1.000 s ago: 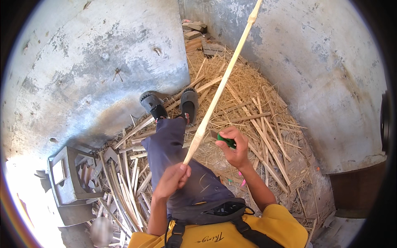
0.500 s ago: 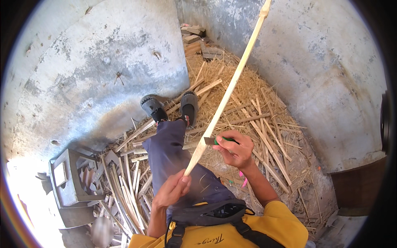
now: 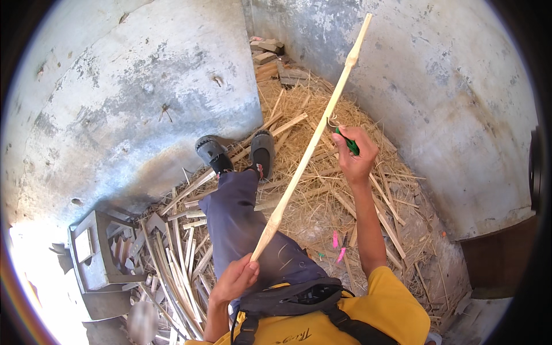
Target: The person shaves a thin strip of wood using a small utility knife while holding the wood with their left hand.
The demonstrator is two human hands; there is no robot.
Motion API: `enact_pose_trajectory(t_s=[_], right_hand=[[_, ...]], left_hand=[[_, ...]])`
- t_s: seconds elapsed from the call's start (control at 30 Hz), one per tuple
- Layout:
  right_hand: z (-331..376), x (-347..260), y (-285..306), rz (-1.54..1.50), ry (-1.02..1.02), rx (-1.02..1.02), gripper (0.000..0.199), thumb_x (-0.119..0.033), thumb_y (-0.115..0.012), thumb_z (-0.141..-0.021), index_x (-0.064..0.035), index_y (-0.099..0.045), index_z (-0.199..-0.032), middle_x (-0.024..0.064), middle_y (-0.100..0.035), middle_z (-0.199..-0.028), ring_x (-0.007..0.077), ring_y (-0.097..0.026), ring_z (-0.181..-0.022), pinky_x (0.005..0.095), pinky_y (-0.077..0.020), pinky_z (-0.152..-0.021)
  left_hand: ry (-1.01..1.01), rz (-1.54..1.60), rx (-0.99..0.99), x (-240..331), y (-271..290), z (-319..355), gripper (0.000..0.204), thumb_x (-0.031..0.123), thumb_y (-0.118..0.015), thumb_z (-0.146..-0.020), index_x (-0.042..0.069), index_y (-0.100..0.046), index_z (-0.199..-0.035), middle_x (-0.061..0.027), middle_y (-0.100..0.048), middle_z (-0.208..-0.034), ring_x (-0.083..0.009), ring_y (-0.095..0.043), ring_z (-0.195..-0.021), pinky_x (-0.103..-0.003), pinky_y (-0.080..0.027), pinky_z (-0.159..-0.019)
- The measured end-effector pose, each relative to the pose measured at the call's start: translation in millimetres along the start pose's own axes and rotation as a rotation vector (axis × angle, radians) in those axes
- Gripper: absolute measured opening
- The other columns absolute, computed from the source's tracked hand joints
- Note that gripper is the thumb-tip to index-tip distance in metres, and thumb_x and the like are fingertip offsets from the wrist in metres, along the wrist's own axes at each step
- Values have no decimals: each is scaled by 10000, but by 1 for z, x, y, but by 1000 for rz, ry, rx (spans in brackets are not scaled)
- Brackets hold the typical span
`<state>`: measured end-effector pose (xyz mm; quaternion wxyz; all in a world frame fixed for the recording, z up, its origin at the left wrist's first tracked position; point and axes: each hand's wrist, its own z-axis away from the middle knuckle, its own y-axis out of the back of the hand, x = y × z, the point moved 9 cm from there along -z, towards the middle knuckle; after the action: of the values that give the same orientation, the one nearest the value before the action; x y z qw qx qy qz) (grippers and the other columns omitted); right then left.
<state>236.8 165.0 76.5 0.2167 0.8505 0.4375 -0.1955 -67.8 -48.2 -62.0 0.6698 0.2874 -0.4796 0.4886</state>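
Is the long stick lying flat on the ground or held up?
Held up: the stick slants above the straw, its near end in the left hand.

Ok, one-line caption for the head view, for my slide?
Seated person's left hand grips a long pale wooden stick while right hand runs a green-handled tool along it.

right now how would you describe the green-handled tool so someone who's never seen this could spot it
Start at the long pale wooden stick slanting from the left hand up toward the grey concrete wall. About two thirds up, the right hand sits against it. The tool is in that fist: a green handle with a hooked metal tip, the only green among yellow straw.
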Motion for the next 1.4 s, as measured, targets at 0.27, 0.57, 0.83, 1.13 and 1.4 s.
enact_pose_trajectory(t_s=[0.27,0.57,0.83,1.13,1.4], right_hand=[[3,4,-15,44,119,-12,148,-98,-849,-889,-6,-745,-942,128,-768,-896,217,-728,-741,312,-534,-597],[-8,-2,-38,-31,118,-69,141,-107,-842,-900,-18,-752,-963,100,-765,-880,194,-736,-755,300,-564,-616],[59,25,-88,-1039,-830,-417,332,-231,-682,-1057,-2,-686,-1298,-58,-558,-744,17,-375,-523,217,-323,-490],[66,-22,-74,-789,-838,-288,261,-212,-766,-1005,-15,-780,-1177,-21,-681,-809,-3,-433,-554,208,-288,-485],[57,-39,-65,-726,-808,-331,283,-222,-765,-1003,-5,-778,-1184,-24,-674,-835,16,-515,-689,215,-371,-578]], left_hand=[[52,105,11,-9,-1,0,271,258,-437,-1167,79,-510,-978,35,-446,-730,-46,-354,-595,-213,-297,-524],[47,234,56,-13,4,6,282,303,-461,-1164,100,-511,-975,38,-432,-716,-47,-339,-582,-217,-290,-510],[1,68,155,-14,32,11,291,244,-524,-1139,67,-546,-908,59,-476,-712,-30,-407,-601,-227,-332,-525],[-342,-456,297,50,36,6,237,210,-595,-1097,-3,-627,-1198,-78,-670,-852,-166,-657,-741,-330,-544,-698],[-249,-460,241,110,9,-38,233,197,-546,-1122,-6,-649,-1171,-23,-634,-747,-102,-616,-644,-273,-485,-600]])
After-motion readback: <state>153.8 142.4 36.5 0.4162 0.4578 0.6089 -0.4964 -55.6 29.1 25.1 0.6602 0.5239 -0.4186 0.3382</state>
